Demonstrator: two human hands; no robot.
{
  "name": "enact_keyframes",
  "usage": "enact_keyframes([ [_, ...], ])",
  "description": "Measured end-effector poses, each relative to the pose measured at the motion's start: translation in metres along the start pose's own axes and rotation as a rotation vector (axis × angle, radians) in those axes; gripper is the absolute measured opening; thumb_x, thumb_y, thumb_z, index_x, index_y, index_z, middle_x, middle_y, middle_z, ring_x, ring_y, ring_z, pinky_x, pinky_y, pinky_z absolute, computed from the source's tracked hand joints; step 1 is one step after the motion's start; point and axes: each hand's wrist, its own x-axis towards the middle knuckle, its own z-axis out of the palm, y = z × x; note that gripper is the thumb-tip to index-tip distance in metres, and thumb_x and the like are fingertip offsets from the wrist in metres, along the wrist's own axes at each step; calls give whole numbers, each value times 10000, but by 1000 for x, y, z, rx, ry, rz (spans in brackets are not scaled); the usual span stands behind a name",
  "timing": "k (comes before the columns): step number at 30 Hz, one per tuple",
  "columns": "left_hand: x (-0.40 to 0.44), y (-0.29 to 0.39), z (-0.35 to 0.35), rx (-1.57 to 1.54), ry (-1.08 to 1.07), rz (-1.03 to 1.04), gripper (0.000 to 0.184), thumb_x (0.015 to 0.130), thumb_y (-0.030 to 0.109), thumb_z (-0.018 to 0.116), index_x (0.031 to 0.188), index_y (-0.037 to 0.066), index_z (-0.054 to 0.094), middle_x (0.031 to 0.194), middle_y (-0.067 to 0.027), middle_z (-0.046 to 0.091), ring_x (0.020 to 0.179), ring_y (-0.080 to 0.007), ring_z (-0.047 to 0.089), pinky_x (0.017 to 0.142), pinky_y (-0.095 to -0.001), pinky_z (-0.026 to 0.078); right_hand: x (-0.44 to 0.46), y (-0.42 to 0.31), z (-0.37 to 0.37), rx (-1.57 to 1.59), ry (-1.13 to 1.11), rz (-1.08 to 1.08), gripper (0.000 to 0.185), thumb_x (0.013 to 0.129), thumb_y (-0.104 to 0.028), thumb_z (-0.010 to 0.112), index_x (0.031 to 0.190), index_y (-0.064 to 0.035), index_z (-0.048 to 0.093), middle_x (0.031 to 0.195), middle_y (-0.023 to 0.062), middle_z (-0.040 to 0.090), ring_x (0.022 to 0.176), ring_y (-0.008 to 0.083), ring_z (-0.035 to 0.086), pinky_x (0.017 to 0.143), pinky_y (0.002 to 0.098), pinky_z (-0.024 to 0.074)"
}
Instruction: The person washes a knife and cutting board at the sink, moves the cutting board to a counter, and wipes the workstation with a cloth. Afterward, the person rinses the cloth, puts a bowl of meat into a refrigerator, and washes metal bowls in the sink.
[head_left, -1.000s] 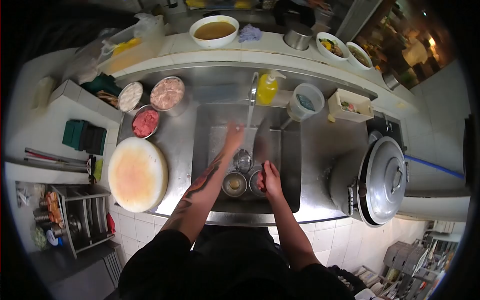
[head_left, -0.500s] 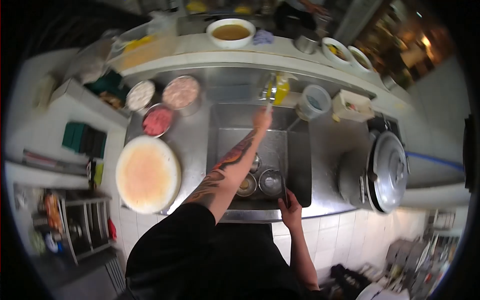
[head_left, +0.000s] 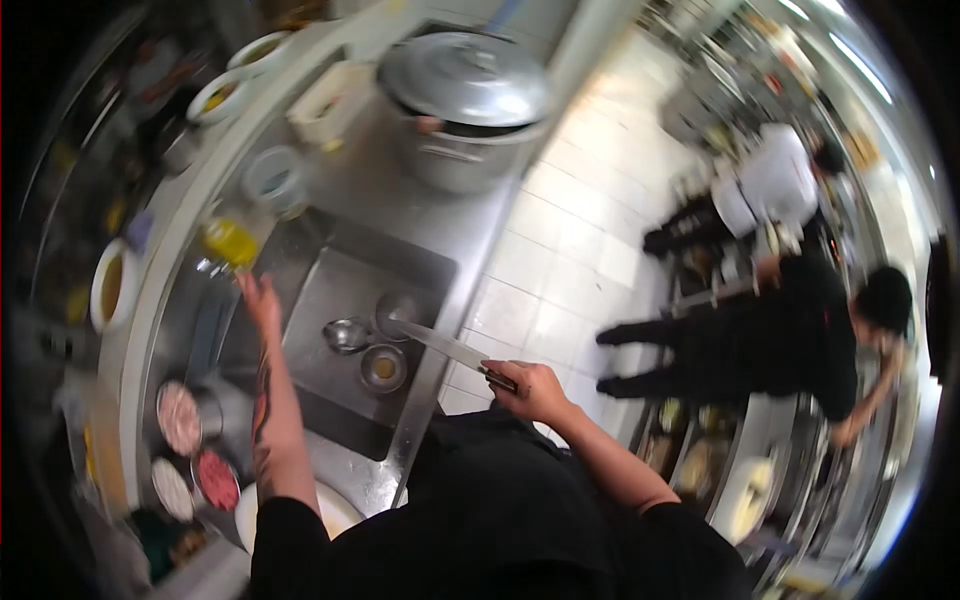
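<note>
My right hand [head_left: 535, 392] is closed around the handle of a knife [head_left: 445, 345], its long blade pointing left over the edge of the steel sink [head_left: 330, 285]. My left hand [head_left: 258, 298] reaches across the sink's far side, fingers stretched out near the metal tap [head_left: 212, 266] and a bottle of yellow liquid [head_left: 230, 243]. Blur hides whether the fingertips touch the tap. Inside the sink lie a round metal bowl [head_left: 393, 312], a smaller shiny metal piece [head_left: 347, 335] and a small bowl [head_left: 383, 368] with something pale in it.
A large lidded pot [head_left: 450, 165] stands beyond the sink, near a clear bucket [head_left: 272, 180] and a white box [head_left: 325, 105]. Containers of pink meat [head_left: 215, 478] sit at lower left. Two people [head_left: 780, 320] work across the tiled aisle [head_left: 560, 250] on my right.
My view has swung right, bringing the aisle and two people in. My left hand has come off the tap's handle with its fingers extended. The knife has moved out over the sink edge.
</note>
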Motion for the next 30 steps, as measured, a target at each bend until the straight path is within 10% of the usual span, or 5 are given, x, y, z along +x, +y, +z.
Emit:
enact_keyframes([
  [7,-193,10,-24,245,-941,-454,586,980,348,597,1452,29,459,1456,-206,499,1366,-319,458,1134,-403,340,-187,137,15,-26,152,634,369,875,-244,676,1230,-150,646,1003,154,729,937,329,700,819,423,556],
  [11,-260,28,-21,36,-1039,-587,519,1000,328,573,1408,14,511,1365,-168,584,1279,-254,532,1078,-358,390,-336,225,60,-92,59,1196,320,816,-177,611,1124,-105,656,1038,192,711,1017,378,669,873,479,534],
  [17,-313,124,-31,174,-981,-298,614,965,367,628,1398,-44,484,1367,-242,556,1287,-322,528,1089,-356,384,-577,272,117,559,560,1687,231,885,-94,550,1017,89,599,754,230,691,548,298,698,462,386,588],
  [25,-359,174,-30,626,-790,261,773,948,340,607,1473,-118,273,1442,-341,418,1316,-452,447,1110,-477,364,-741,198,111,309,1672,1691,343,914,-133,584,1189,66,635,773,149,710,430,181,587,370,325,470],
  [30,-353,227,-21,762,-761,196,807,897,289,636,1490,-88,239,1243,-342,576,1104,-499,589,959,-529,481,-816,213,76,-117,1976,1532,324,940,-161,576,1194,22,658,831,104,722,659,163,660,618,311,521],
])
